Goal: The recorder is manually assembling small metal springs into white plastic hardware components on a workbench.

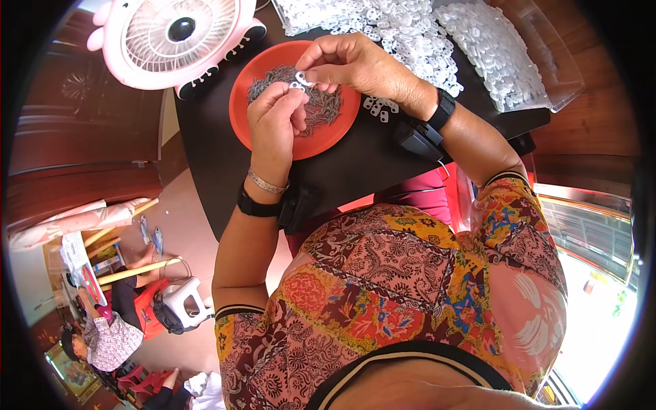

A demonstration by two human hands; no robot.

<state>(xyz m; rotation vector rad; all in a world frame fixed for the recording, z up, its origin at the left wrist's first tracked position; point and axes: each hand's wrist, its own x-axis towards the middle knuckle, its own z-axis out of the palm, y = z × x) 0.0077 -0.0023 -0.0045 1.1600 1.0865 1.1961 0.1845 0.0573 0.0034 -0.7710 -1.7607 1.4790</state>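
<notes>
Over a red round basin (pixel 240 121), my two hands meet with fingertips pinched. My left hand (pixel 275 116) is closed on a small white plastic piece (pixel 298 85) with holes in it. My right hand (pixel 352 67), reaching in from the right, pinches white plastic at the same spot; whether this is one piece or two touching, I cannot tell. Beneath the hands, the basin holds many small, thin grey pieces (pixel 326 109), like plugs or screws. Beside my right wrist lie several loose white plastic pieces (pixel 380 108) on the dark tabletop (pixel 212 160).
A large heap of white plastic pieces (pixel 410 51) covers the table's far side. To its right, a clear plastic container (pixel 566 85) holds more. A pink-and-white fan (pixel 181 41) stands at far left. Another person (pixel 113 338) sits at lower left near a white stool (pixel 195 304).
</notes>
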